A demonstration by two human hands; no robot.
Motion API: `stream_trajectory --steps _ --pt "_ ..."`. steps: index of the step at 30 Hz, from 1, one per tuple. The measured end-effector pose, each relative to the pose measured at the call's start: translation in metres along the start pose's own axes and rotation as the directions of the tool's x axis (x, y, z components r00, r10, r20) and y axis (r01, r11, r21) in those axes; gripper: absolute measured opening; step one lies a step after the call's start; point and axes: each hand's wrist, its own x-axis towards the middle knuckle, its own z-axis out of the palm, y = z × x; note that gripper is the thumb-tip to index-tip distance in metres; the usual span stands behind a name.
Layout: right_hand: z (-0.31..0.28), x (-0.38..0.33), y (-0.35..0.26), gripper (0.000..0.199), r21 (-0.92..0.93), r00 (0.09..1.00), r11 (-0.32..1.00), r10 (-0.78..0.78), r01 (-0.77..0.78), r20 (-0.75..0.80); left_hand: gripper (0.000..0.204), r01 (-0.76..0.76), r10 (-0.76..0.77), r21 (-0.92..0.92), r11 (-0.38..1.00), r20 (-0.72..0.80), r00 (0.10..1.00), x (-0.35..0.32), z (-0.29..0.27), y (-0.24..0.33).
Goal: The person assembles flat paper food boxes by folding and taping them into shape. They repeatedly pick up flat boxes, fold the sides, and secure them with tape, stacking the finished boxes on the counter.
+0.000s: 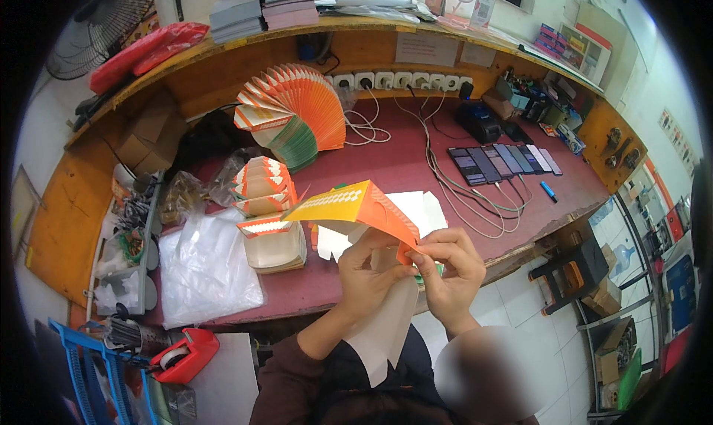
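Both hands up close to the body, over the near edge of the dark red surface (386, 169), working on one piece of printed card.

Left hand (362, 270): fingers curled round the card's side, thumb toward the right hand; grasping. Right hand (451, 275): thumb and fingers pinching the card's orange edge; also grasping. The two sit side by side, fingertips near each other.

The orange-and-yellow card (391, 217) is in both hands, held off the surface. Printed part bends up and away above the left hand; a plain pale panel hangs below, between the forearms.

Just beyond the hands: white card pieces (421, 208) on the surface, partly hidden by the held card. Left of the left hand, near: stack of cartons (275, 252), pale sides, orange-and-white upper edges. Farther out past that stack, a fanned row of orange cartons (321, 102), green along one part. Clear plastic bags (208, 269) lie well left of the left hand; red tape dispenser (189, 354) lower, same side.

Beyond and right of the right hand: row of phones (506, 163), blue marker (548, 192) just beside it. Black stool (583, 265) on the floor, right of the right hand.
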Motion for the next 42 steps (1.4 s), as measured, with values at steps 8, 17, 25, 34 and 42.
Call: stream_trajectory --steps 8,17,25,34,42 --pt "0.003 -0.015 -0.016 0.058 -0.044 0.928 0.998 0.065 -0.052 0.368 0.032 -0.322 0.318 0.015 0.947 -0.209 0.925 0.016 0.008 -0.011" --pt "-0.040 -0.015 0.014 0.013 -0.407 0.917 0.831 0.398 -0.378 -0.039 0.016 -0.424 0.118 0.538 0.729 0.511 0.852 0.001 0.005 -0.005" --pt "-0.037 -0.006 0.012 0.009 -0.289 0.997 0.954 0.059 -0.073 -0.056 0.014 0.133 -0.175 0.288 0.948 0.127 0.976 0.000 0.024 -0.017" --pt "-0.037 -0.010 0.015 0.016 -0.182 0.994 0.978 0.097 -0.104 -0.049 0.024 0.311 -0.300 -0.003 0.951 0.247 0.921 -0.002 0.018 -0.003" --pt "-0.024 -0.022 0.009 0.034 -0.441 0.989 0.892 -0.037 0.097 0.142 0.026 0.313 -0.288 -0.290 0.905 0.126 0.949 0.000 0.020 -0.012"
